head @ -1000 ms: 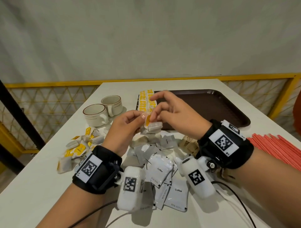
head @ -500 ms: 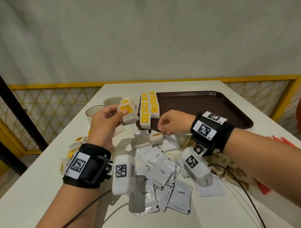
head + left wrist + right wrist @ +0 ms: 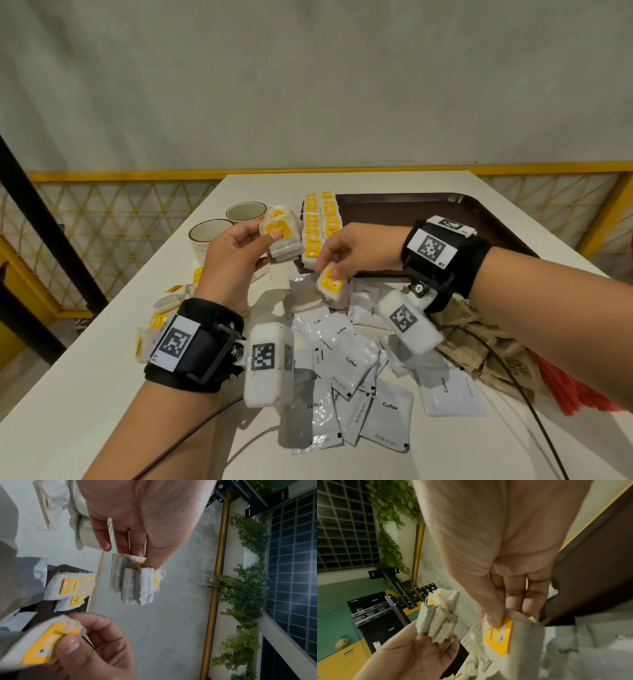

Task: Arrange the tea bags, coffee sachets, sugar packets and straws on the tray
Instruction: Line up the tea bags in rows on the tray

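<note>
Your left hand [image 3: 236,253] is pinching stacked tea bags [image 3: 281,236]; your right hand [image 3: 352,251] is pinching another [image 3: 330,284]. Loose grip risks spilling the stack.

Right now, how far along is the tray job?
Early. Done: two rows of tea bags on the tray, at its left edge. In hand: left hand holds a small stack; right hand pinches one more. Left: loose tea bags, coffee sachets, brown packets and straws, all on the table.

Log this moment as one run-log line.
left hand: holds tea bags | right hand: pinches tea bag | tray: two tea-bag rows
</note>
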Tool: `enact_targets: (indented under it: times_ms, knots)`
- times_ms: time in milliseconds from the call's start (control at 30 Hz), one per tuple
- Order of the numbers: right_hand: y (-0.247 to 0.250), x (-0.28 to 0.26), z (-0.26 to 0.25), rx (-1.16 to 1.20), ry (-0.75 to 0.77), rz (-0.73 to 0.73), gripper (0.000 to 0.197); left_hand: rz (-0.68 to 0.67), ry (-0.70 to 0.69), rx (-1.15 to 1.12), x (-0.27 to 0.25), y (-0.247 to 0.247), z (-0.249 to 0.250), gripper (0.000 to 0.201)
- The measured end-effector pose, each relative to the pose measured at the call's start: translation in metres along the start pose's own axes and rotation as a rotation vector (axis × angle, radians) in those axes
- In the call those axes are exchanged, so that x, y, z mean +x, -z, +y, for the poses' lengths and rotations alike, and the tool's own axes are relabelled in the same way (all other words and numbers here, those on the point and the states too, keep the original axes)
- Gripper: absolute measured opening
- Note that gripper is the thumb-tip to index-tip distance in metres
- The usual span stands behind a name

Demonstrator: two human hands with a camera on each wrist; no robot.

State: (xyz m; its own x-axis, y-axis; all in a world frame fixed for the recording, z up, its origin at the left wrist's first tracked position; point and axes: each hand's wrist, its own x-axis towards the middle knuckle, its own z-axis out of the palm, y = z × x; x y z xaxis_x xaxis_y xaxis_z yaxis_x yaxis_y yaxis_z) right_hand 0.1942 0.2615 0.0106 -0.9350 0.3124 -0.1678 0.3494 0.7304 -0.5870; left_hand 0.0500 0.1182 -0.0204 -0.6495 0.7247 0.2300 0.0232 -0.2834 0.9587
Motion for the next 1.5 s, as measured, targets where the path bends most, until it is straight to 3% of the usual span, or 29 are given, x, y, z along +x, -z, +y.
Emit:
enact_targets:
  times_ms: [100,167,500,633,767,867,1000,1100,1267,1400,1500]
  knots:
    - [-0.011,0.004,-0.008,-0.087,-0.038,-0.172,0.048,-0.007,0.005,0.006,0.000,-0.001,0.000,0.013]
    - [-0.020,0.011,-0.012,-0.180,-0.038,-0.184,0.057,-0.009,0.010,0.008,-0.001,-0.001,0.001,0.013]
    - [-0.031,0.023,-0.022,-0.255,-0.101,-0.043,0.027,0.009,0.018,0.039,-0.001,-0.001,0.002,0.013]
    - [-0.025,0.015,-0.021,-0.124,-0.072,-0.043,0.014,0.015,0.019,0.036,0.000,0.000,0.003,0.013]
    - [-0.017,0.002,-0.015,0.255,-0.049,-0.029,0.019,0.024,0.010,0.043,0.000,0.002,0.002,0.013]
    - [-0.007,-0.009,-0.012,0.350,0.029,0.002,0.010,0.025,0.017,0.045,0.000,0.002,0.001,0.013]
    - [0.011,-0.027,-0.001,0.451,0.064,0.022,0.024,0.013,0.028,0.052,0.000,0.002,0.000,0.013]
    - [0.022,-0.035,0.011,0.461,0.047,0.122,0.023,0.006,0.032,0.085,0.005,-0.002,-0.001,0.013]
    - [0.028,-0.035,0.032,0.381,-0.054,0.289,0.009,-0.162,0.048,0.383,0.036,-0.028,0.001,0.009]
    - [0.034,-0.026,0.046,0.376,-0.136,0.340,0.005,-0.397,0.058,0.681,0.069,-0.062,-0.001,0.018]
    - [0.035,-0.018,0.054,0.333,-0.164,0.360,0.003,-0.478,0.030,0.834,0.089,-0.081,-0.009,0.022]
